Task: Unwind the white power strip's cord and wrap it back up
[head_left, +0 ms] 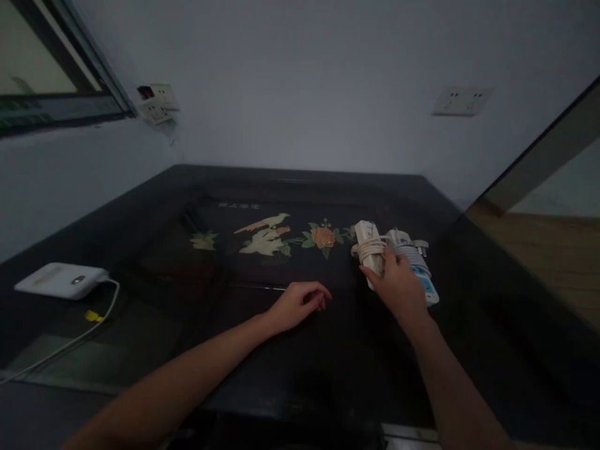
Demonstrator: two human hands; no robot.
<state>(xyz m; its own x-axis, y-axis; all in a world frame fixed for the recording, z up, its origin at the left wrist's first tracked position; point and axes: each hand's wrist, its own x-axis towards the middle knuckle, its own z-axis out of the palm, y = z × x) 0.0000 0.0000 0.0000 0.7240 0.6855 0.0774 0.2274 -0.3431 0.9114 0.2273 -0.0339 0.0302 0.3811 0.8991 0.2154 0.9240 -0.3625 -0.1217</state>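
Note:
Two white power strips lie side by side at the right of the black table. The left power strip (369, 230) has its pale cord wound round its middle. My right hand (398, 281) grips it, thumb on the near side and fingers over the cord. Beside it, the other power strip (425, 284) also has its cord wrapped round it, with a plug at the top and a blue patch at the lower end; my right hand partly covers it. Left of them, my left hand (302, 303) rests on the tabletop, fingers curled together with nothing in them.
The black table (300, 350) bears a bird-and-flower picture (265, 240). At the left lies a white device (63, 280) with a cable (110, 306) and a yellow tag (94, 316). Wall sockets (462, 101) are at the back right, more sockets (157, 111) back left, by a window.

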